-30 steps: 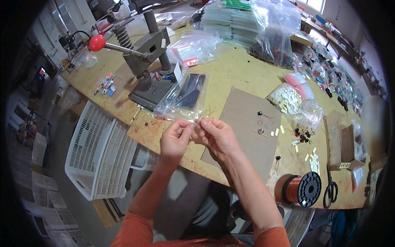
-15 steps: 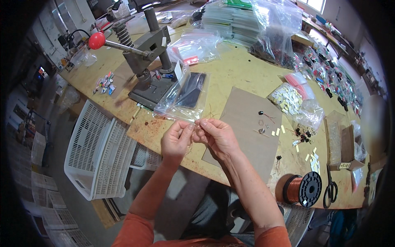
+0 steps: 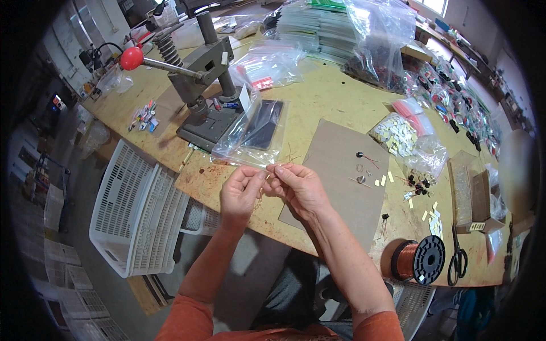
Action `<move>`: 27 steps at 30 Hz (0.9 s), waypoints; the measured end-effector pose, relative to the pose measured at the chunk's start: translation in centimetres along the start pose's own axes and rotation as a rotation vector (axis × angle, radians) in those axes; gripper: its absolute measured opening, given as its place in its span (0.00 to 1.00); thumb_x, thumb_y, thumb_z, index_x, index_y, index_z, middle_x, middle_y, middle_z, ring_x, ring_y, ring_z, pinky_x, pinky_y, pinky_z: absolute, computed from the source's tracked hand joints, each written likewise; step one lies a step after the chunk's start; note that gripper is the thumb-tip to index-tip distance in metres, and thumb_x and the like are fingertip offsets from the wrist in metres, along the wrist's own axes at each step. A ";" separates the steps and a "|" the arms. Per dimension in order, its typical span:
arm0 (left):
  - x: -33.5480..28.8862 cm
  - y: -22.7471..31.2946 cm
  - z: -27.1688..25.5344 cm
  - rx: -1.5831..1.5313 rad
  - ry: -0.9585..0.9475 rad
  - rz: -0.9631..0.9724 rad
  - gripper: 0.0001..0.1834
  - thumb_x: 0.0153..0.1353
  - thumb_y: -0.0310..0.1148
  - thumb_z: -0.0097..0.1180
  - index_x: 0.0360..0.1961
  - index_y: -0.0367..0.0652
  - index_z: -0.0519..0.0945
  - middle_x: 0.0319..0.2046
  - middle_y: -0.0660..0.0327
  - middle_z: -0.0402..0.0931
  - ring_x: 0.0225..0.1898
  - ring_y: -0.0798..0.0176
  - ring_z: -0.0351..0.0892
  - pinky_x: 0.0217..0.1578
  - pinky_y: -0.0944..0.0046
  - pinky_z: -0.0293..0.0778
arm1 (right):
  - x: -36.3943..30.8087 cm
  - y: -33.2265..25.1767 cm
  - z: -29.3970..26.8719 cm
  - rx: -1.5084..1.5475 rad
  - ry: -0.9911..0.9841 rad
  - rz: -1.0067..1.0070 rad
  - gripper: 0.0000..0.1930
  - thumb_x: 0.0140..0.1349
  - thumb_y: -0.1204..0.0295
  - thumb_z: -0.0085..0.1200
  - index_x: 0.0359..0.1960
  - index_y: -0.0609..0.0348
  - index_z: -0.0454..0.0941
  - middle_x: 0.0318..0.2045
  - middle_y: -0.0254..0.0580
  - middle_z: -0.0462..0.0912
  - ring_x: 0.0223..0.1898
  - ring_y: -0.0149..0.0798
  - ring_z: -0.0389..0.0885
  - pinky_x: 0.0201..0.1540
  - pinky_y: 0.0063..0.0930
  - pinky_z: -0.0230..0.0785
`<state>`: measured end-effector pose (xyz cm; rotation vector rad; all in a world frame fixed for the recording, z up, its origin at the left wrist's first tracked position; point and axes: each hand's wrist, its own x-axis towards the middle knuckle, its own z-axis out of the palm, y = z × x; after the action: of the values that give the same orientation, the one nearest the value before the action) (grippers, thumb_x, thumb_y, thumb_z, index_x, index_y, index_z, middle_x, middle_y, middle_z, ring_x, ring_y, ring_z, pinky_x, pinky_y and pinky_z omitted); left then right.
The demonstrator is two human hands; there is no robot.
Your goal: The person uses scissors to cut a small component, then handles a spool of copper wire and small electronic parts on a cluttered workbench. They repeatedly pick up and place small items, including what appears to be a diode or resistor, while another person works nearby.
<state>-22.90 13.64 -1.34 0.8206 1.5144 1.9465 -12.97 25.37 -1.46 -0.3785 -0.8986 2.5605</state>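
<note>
Over the table's front edge, my left hand (image 3: 241, 190) and my right hand (image 3: 300, 186) meet fingertip to fingertip, each closed in a pinch. Between them runs a thin copper wire (image 3: 292, 157); loose strands rise past the right fingers and hang below the left ones. Whatever small part sits right at the fingertips is hidden. Just beyond the hands lies a clear plastic bag (image 3: 227, 152) with a dark flat rectangular piece (image 3: 264, 126). A brown cardboard sheet (image 3: 335, 153) lies right of my hands, bearing a small black part with red wires (image 3: 360, 154) and a round metal piece (image 3: 360, 179).
A lever press (image 3: 207, 74) with a red knob stands at the back left. To the right are a copper wire spool (image 3: 406, 260), black scissors (image 3: 456, 262), an open cardboard box (image 3: 480, 199) and a bag of small pale pieces (image 3: 395, 135). White plastic crates (image 3: 128, 210) stand below left.
Both hands stay pinched together in almost the same spot, with only slight finger movement. The things on the table have not moved.
</note>
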 end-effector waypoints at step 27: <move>-0.3 0.4 0.3 0.020 -0.003 -0.010 0.05 0.67 0.28 0.53 0.36 0.38 0.77 0.25 0.65 0.79 0.25 0.80 0.71 0.26 0.79 0.63 | 0.0 0.1 0.1 -0.011 0.007 0.015 0.09 0.67 0.73 0.52 0.39 0.69 0.79 0.26 0.38 0.80 0.27 0.29 0.79 0.31 0.18 0.74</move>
<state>-22.49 13.50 -0.93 0.8221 1.5360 1.9247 -13.05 25.26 -1.49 -0.3991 -0.9115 2.5674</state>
